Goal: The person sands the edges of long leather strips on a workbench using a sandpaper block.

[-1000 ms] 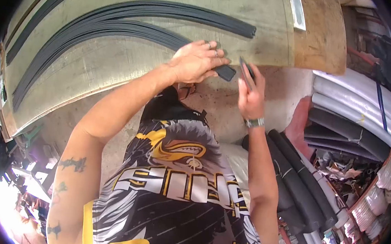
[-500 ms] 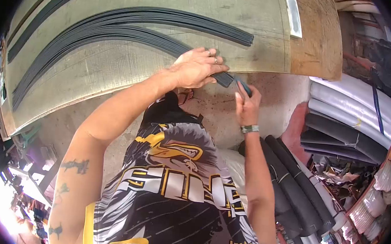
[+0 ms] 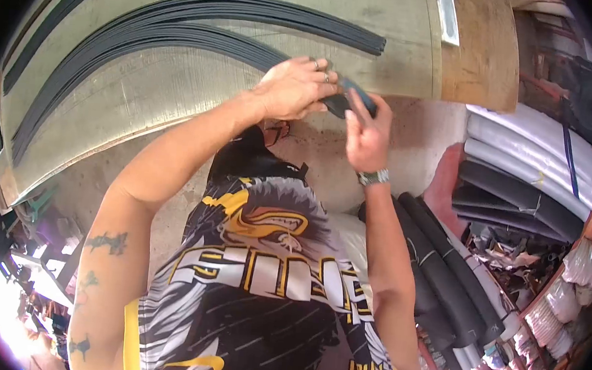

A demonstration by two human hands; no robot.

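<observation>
Several long dark grey strips lie in curved bundles on the table (image 3: 179, 82). My left hand (image 3: 295, 87) is wrapped over the end of the nearer bundle (image 3: 217, 40), at the table's front edge, and the bundle's end pokes out past my fingers. Just right of it, my right hand (image 3: 368, 131) grips a slim blue-and-dark tool (image 3: 360, 97), whose upper tip is beside my left fingertips and the strip ends. The tool is blurred, so its kind cannot be made out. Behind them lies another bundle (image 3: 309, 20), its cut end free.
A white tray-like object (image 3: 447, 16) lies on the table's right part. Silvery rolls (image 3: 535, 152) and dark rolls (image 3: 441, 287) are stacked at the right. Below the table edge is the floor (image 3: 411, 135), with a foot in a sandal.
My right hand and the tool have moved up and left, closer to my left hand. The tool now crosses beside the strip ends. The whole view has shifted slightly.
</observation>
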